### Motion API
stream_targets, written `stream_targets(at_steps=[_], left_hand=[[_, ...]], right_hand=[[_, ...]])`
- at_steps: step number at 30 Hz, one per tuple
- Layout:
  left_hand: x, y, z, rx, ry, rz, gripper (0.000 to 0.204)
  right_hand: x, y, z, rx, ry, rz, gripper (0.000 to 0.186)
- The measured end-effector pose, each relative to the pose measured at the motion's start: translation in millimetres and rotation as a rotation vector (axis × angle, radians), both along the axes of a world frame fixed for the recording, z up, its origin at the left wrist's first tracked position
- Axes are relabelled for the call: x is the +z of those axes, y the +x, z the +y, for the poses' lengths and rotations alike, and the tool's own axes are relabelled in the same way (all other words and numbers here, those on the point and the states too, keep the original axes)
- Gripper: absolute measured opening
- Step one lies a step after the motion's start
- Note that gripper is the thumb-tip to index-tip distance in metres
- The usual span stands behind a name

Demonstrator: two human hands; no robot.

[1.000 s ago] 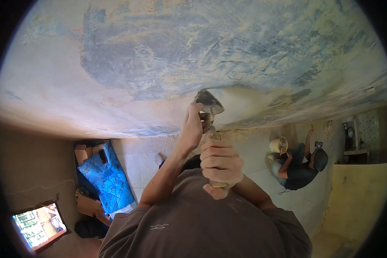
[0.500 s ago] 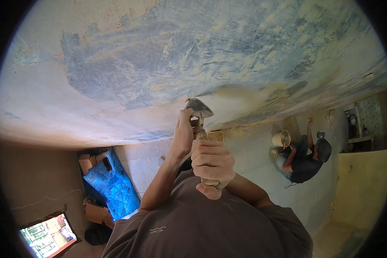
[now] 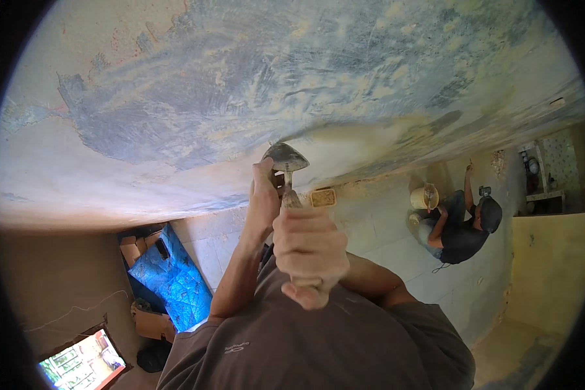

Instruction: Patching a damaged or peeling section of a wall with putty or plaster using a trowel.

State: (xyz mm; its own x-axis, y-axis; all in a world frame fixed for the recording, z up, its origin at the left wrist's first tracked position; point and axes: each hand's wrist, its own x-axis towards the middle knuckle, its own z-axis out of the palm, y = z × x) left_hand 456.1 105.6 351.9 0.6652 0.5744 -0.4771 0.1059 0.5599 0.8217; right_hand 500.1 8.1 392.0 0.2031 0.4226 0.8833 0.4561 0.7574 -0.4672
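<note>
A small trowel with a smeared grey, rounded triangular blade points up at the patchy wall. My right hand is wrapped around its handle, knuckles facing up. My left hand grips the blade's left side, thumb against the metal and fingers curled behind. Part of those fingers is hidden behind the trowel. The blade's tip appears close to the wall; whether it touches, I cannot tell.
A shallow tub of tan material lies on the tiled floor beyond my hands. On the right a co-worker crouches by a pale bucket. At left a blue quilted sheet leans beside cardboard boxes.
Both hands and the trowel have shifted slightly left in the view, keeping their grip. The wall patches have shifted left too. More of the floor tub shows now.
</note>
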Motion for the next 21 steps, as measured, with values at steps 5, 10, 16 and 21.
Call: stream_targets(at_steps=[5, 10, 16, 21], left_hand=[[-30, 3, 1, -0.021, 0.446, -0.065, 0.047], [-8, 2, 2, -0.004, -0.073, -0.041, 0.043], [-48, 7, -1, -0.089, 0.661, 0.116, 0.048], [5, 5, -8, 0.114, -0.072, -0.034, 0.048]], right_hand=[[-11, 9, 5, -0.014, -0.004, 0.031, 0.023], [-2, 10, -3, 0.034, -0.065, 0.001, 0.023], [-32, 27, 2, -0.017, -0.247, 0.088, 0.019], [-3, 13, -9, 0.057, -0.079, -0.002, 0.021]])
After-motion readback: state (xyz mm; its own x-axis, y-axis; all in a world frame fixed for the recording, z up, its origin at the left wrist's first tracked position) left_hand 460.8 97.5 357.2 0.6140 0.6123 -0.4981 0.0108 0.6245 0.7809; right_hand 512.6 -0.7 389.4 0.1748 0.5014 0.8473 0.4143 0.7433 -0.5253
